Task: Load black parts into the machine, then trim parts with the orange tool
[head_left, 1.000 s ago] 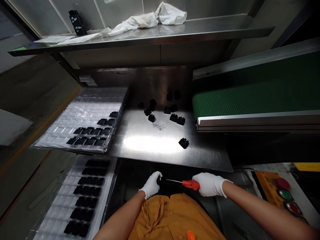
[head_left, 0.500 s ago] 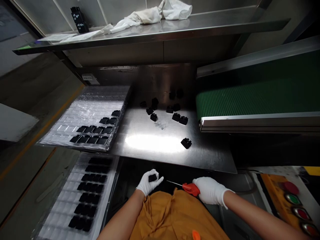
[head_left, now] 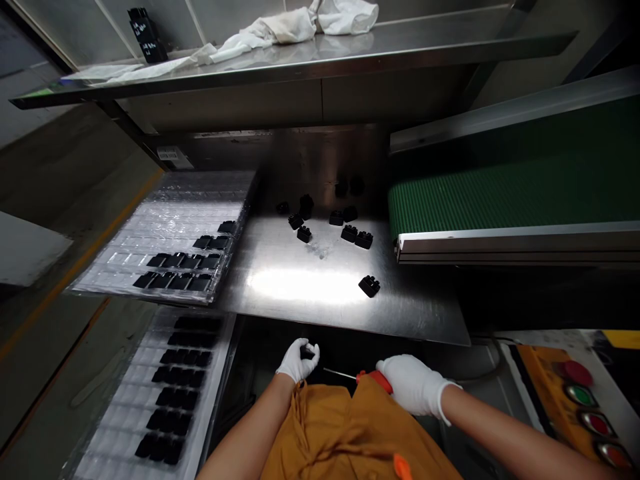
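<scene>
My left hand (head_left: 295, 363), in a white glove, curls around a small black plastic part in front of my lap. Most of that part is hidden in the fingers against a dark background. In my right hand (head_left: 413, 383), also gloved in white, is a red-handled tool (head_left: 376, 381) with a thin metal blade. Its tip points left and ends just short of my left hand. Beyond my hands, a single black part (head_left: 369, 286) lies near the front of the metal table (head_left: 420, 320). Several more black parts (head_left: 357, 236) are scattered farther back.
Left on the table is a clear plastic tray (head_left: 120, 257) with black parts in its slots; a second tray (head_left: 113, 427) sits lower. A green conveyor belt (head_left: 500, 173) borders the right. A metal shelf (head_left: 425, 53) spans the back, holding white cloth (head_left: 290, 28). An orange button box (head_left: 550, 387) stands lower right.
My right hand and the tool have shifted slightly left, the blade staying close to my left hand. My left fingers have turned a little, and less of the black part shows.
</scene>
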